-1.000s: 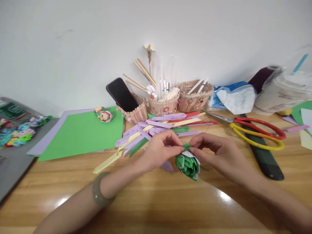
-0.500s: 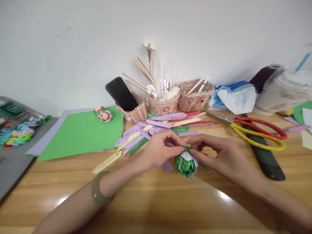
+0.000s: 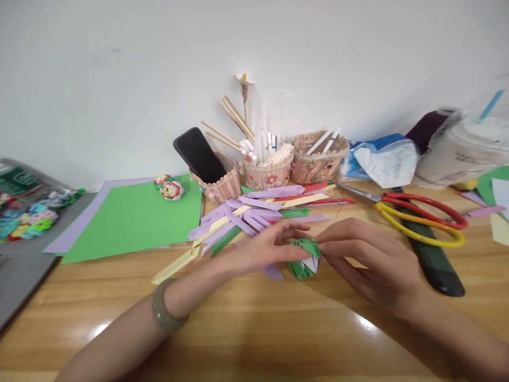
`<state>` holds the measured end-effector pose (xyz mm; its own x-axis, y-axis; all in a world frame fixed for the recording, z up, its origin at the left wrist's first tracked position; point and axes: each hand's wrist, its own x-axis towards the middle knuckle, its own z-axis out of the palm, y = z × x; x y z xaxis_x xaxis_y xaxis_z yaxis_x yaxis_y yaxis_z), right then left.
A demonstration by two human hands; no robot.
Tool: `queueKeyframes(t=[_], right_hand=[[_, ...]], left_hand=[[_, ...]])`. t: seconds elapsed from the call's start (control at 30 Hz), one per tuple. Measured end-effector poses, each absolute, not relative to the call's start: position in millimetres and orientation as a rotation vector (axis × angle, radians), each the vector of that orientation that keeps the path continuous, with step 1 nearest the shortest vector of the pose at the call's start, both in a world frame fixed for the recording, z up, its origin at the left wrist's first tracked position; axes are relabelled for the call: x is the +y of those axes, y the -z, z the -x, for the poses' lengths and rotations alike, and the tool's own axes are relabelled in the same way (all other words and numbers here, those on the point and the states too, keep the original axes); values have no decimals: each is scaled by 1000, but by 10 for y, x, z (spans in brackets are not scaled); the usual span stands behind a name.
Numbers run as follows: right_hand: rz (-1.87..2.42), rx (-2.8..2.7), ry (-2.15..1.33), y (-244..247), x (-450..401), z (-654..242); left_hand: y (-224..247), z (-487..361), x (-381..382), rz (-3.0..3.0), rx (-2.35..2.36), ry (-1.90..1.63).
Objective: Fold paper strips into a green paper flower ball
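Left hand [image 3: 270, 248] and right hand [image 3: 371, 260] grasp a green-and-white folded-paper ball [image 3: 305, 267] between them, lower right of frame centre; dark printing on the translucent plastic cup [image 3: 465, 159], far right, is illegible.

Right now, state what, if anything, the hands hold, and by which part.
A folded green paper piece: the left hand holds its upper left side; the right hand touches its upper right edge, grip unclear.
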<state>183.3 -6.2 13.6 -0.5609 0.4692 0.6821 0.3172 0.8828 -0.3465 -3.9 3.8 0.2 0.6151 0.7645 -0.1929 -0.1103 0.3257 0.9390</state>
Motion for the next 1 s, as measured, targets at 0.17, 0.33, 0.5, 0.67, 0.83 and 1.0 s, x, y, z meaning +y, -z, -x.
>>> queueKeyframes(t=[0.17,0.33,0.5,0.67,0.83,1.0], right_hand=[[655,-2151,-144,-139,-74,-1845],[1068,-2029,-899,-204,-55,-1801],[1080,-1889,-1262,-189,3,-1765],[1106,-1866,-1276,-154,18,-1774],[1085,-1900,-1242,-151,8,-1789],[1042,-1911,-1245,-168,-2,-1787]], left_hand=[[28,-8,7,-1219,770,-788],[2,10,-18,-1505,919,-962],[12,22,-10,-1570,947,-934],[91,-2,19,-1356,838,-948],[99,-12,12,-1206,832,-937],[60,-18,-5,-1116,791,-942]])
